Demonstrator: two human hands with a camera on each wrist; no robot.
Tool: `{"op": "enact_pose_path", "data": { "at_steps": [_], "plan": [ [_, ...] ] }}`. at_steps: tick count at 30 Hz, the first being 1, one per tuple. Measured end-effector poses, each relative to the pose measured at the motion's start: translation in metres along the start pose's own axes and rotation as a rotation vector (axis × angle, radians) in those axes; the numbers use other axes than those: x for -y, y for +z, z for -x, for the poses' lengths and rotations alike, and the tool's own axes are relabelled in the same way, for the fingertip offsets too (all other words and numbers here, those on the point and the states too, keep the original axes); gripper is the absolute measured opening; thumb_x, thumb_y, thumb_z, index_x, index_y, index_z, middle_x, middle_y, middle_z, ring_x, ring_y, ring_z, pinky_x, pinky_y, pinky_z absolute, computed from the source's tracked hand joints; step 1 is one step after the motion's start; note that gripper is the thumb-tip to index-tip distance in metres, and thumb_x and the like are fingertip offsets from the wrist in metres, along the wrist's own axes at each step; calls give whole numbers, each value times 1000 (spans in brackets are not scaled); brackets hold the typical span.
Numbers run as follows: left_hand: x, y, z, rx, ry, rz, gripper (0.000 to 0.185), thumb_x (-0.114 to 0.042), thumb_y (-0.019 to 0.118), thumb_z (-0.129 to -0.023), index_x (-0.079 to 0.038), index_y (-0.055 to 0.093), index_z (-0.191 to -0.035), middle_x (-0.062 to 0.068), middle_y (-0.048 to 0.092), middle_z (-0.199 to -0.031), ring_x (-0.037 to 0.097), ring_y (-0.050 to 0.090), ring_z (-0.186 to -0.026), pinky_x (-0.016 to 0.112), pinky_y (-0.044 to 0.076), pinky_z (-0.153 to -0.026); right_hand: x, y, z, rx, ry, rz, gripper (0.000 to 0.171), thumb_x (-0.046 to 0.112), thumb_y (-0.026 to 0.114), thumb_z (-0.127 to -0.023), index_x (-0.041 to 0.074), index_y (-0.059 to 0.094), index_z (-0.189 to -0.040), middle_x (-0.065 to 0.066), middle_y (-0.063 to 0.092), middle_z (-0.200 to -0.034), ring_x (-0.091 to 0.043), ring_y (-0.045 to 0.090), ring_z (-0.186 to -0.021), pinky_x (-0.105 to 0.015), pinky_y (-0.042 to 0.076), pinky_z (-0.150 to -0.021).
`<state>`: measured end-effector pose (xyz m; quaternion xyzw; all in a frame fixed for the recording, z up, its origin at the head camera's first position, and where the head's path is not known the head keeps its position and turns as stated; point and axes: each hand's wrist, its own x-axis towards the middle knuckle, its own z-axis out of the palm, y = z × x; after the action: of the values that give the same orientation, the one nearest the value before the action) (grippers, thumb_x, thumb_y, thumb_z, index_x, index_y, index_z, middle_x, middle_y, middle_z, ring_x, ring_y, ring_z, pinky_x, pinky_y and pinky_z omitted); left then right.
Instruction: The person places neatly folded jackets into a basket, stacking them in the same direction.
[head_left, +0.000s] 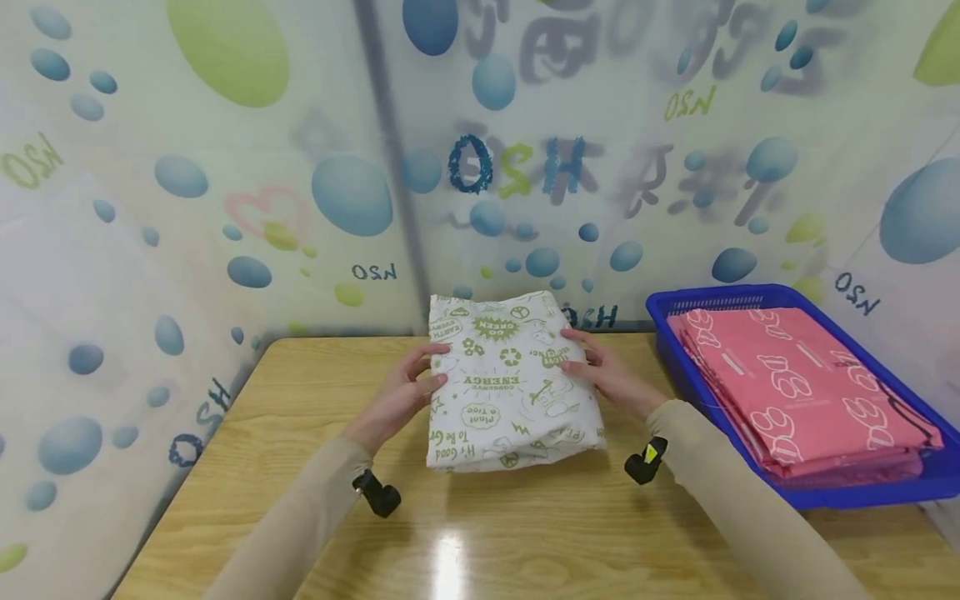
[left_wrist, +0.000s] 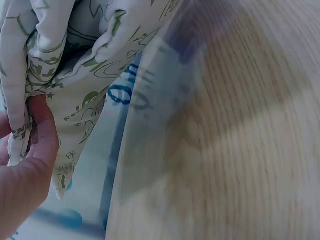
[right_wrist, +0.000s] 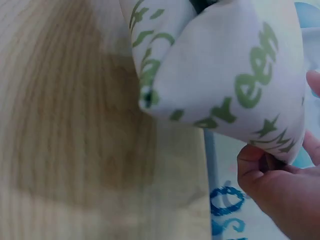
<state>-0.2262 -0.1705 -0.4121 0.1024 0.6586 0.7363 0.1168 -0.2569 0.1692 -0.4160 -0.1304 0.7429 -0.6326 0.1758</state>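
Note:
A folded white cloth bundle with green printed words and drawings hangs above the table in front of me, tilted so its broad face shows. My left hand grips its left edge, fingers spread on the side and thumb at the front. My right hand grips the opposite edge in the same way. In the left wrist view, the left hand pinches loose layers of the cloth, whose folds gape. The right wrist view shows the right hand pinching a lower corner of the cloth.
A blue plastic basket stands at the right of the wooden table, with folded pink cloth items with white outlines stacked in it. Behind the table hangs a curtain printed with blue and green spots.

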Motion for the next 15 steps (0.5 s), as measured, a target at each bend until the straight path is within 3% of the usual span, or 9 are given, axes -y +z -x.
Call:
{"op": "enact_pose_path", "data": {
  "at_steps": [6,15],
  "plan": [
    [-7,12,-9,-9,11,13,43,3,53,-96,-4,43,-138,18,44,-126,23,56,-102,31,52,-79,16,-14,6,-11,25,16,67,27,59,-97,17,23,-152,-26,30,-141,-36,43,-120,-53,28,-107],
    [-18,33,-29,11,67,18,41,3,53,-96,-7,46,-135,17,44,-129,22,59,-99,32,52,-81,42,-39,10,-52,3,48,65,21,60,-97,10,24,-151,-26,41,-133,-25,53,-107,-37,40,-97]
  ]
}}
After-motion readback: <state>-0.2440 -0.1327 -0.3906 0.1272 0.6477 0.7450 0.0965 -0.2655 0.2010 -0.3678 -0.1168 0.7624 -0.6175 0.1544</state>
